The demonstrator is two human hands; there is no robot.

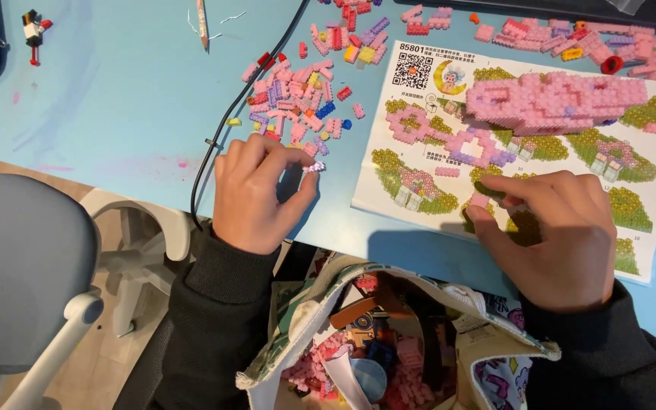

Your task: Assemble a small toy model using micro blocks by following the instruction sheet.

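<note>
Nearest to me I see one open bag [298,319] full of bricks, under the counter [115,99] edge. Above it, my left hand [256,193] pinches one tiny pale brick [313,166] between thumb and finger, just beside the pink brick pile [298,99]. My right hand [563,235] presses one pink brick [481,200] on the instruction sheet [419,182]. Farther, one pink model [556,100] lies on the sheet. One black cable [225,121] crosses the counter.

Loose bricks [298,99] lay left of the instruction sheet [419,163], built block [556,102] on it, open bag [389,334] below the table [115,99] edge
</note>
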